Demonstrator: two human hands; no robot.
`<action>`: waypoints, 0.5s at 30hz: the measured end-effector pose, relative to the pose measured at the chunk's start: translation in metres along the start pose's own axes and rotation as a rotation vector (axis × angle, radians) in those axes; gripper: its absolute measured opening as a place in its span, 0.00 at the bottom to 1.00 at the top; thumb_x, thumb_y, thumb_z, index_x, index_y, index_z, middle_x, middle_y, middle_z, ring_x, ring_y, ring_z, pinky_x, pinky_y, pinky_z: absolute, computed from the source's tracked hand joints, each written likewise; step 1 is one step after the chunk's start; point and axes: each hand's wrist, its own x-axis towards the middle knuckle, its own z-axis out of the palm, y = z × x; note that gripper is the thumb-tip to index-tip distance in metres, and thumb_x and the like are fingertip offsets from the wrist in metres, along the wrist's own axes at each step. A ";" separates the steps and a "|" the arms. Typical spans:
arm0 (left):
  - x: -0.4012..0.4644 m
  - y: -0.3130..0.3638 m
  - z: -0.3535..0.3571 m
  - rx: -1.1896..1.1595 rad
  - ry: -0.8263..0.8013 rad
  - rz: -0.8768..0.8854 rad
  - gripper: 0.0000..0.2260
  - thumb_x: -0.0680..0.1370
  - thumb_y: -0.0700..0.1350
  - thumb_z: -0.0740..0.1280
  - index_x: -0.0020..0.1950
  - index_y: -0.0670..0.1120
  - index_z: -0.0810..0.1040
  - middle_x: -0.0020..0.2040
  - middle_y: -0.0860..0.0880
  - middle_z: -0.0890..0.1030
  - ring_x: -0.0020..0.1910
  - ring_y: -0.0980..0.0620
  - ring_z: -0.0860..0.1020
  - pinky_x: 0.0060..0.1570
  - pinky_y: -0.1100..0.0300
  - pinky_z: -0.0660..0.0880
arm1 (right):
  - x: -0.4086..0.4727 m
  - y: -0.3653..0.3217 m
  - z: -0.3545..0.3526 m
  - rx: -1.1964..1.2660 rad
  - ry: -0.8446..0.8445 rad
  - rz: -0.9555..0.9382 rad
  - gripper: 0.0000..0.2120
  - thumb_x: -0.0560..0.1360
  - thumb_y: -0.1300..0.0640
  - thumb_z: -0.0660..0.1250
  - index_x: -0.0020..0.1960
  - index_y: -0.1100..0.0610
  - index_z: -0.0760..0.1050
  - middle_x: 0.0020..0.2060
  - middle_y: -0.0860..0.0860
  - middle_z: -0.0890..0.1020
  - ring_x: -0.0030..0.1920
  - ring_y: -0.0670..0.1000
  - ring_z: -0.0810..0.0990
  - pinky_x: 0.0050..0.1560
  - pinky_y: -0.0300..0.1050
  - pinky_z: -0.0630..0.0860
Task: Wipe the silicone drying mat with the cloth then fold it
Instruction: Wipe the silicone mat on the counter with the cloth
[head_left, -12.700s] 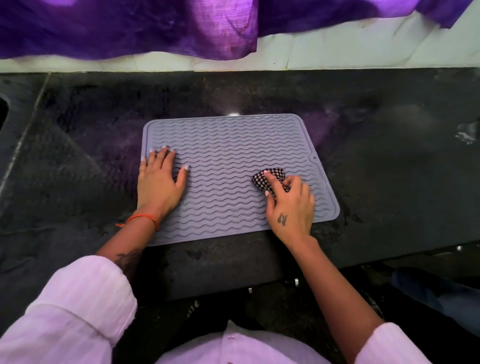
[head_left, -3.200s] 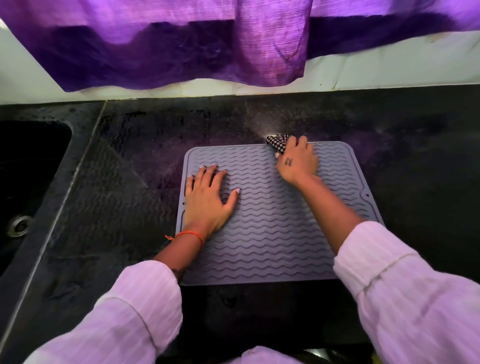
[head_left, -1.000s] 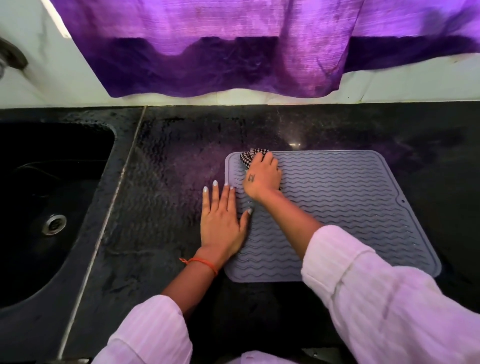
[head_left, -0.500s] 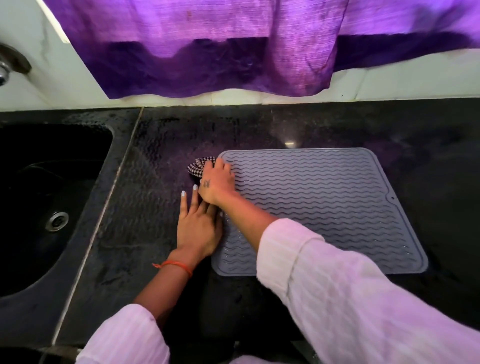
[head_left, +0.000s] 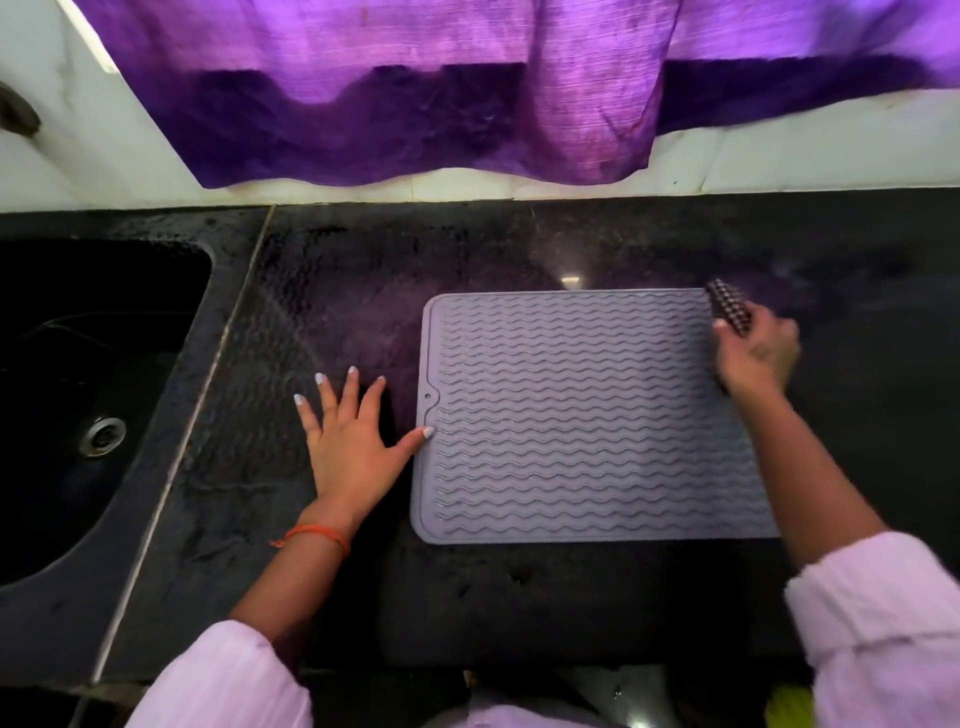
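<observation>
The grey silicone drying mat (head_left: 582, 415) with wavy ridges lies flat on the black counter (head_left: 363, 291). Its small hanging hole sits on the left edge. My right hand (head_left: 756, 353) is at the mat's far right corner and grips the bunched black-and-white checked cloth (head_left: 730, 306), which sticks up above the fingers. My left hand (head_left: 353, 441) lies flat on the counter just left of the mat, fingers spread, with the thumb tip touching the mat's left edge. My right forearm covers the mat's near right corner.
A dark sink (head_left: 78, 389) with a metal drain (head_left: 104, 436) is sunk into the counter at the left. A purple curtain (head_left: 415, 104) hangs over the white wall behind. The counter's front edge runs just below the mat.
My right hand has swept with the cloth from the mat's far left corner to its far right corner. The left hand has come off the mat onto the counter. The mat's hole now shows on the left.
</observation>
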 end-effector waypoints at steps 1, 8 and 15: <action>0.001 -0.001 -0.001 -0.006 -0.014 -0.018 0.39 0.70 0.69 0.62 0.75 0.50 0.60 0.78 0.45 0.53 0.76 0.43 0.40 0.68 0.48 0.27 | 0.008 0.012 -0.004 -0.056 0.017 0.019 0.22 0.77 0.54 0.63 0.69 0.60 0.67 0.64 0.66 0.68 0.64 0.65 0.67 0.65 0.50 0.64; 0.002 0.001 -0.004 -0.025 -0.044 -0.050 0.41 0.69 0.70 0.62 0.75 0.50 0.60 0.78 0.46 0.52 0.76 0.43 0.38 0.67 0.46 0.27 | 0.007 0.015 0.011 -0.239 0.035 -0.040 0.19 0.77 0.57 0.61 0.63 0.67 0.67 0.63 0.69 0.64 0.62 0.69 0.64 0.64 0.55 0.63; 0.002 0.004 -0.006 -0.029 -0.071 -0.077 0.42 0.68 0.70 0.63 0.76 0.50 0.59 0.78 0.46 0.50 0.75 0.43 0.36 0.67 0.46 0.26 | -0.008 -0.012 0.023 -0.195 -0.034 -0.092 0.20 0.77 0.56 0.61 0.65 0.66 0.66 0.64 0.67 0.64 0.63 0.66 0.64 0.63 0.53 0.64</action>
